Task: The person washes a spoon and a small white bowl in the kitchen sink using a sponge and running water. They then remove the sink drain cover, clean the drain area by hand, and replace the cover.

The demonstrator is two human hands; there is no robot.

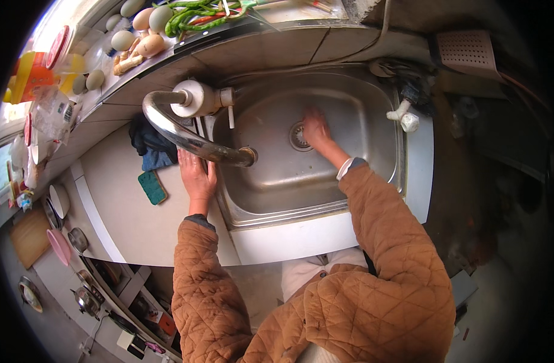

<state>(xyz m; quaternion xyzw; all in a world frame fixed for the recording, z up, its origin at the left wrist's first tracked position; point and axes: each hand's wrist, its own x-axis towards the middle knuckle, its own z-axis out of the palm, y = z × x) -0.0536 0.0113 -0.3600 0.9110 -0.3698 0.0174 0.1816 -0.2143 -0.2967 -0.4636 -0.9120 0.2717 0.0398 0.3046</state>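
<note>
My left hand (pixel 197 177) lies flat on the pale countertop (pixel 111 168), against the left rim of the steel sink. Its thumb is spread from the fingers, and it holds nothing. Just beyond its fingertips are dark blue cloths (pixel 155 140), with a green scouring sponge (pixel 152 187) to the left. My right hand (pixel 316 129) is down in the sink basin (pixel 277 181), beside the round drain strainer (pixel 299 136). Its fingers are blurred, so whether they hold anything cannot be made out. A curved chrome faucet (pixel 190 145) arches between my hands, its spout over the basin.
Eggs (pixel 160 19), ginger (pixel 128 63) and green peppers (pixel 186 20) lie on the windowsill ledge behind the sink. A white-handled tap (pixel 403 117) stands at the basin's right corner. A pink perforated holder (pixel 466 52) hangs at upper right. Pans and bowls (pixel 59 201) line the left.
</note>
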